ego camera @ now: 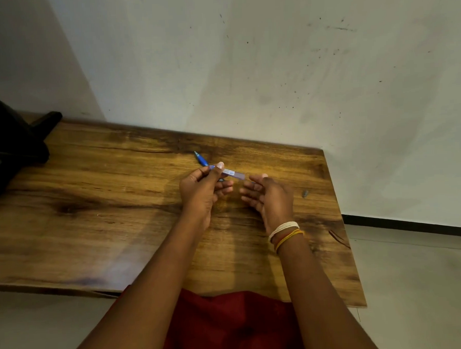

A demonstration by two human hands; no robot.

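Observation:
My left hand (pixel 202 190) pinches a translucent bluish pen barrel (pixel 233 173) with a white label, held level above the wooden table (pixel 92 208). The barrel's free end points right toward my right hand (pixel 269 199), which hovers just beside it with fingers relaxed and nothing in it. A second blue pen (pixel 200 158) lies on the table behind my left hand, its tip pointing to the far left; its near end is hidden by my fingers. A small grey piece (pixel 305 193) lies on the table to the right of my right hand.
The table stands against a pale wall (pixel 271 65). A black object (pixel 11 137) occupies the table's far left corner. The table's right edge drops to a tiled floor (pixel 416 284). Red cloth (pixel 232 326) covers my lap at the near edge.

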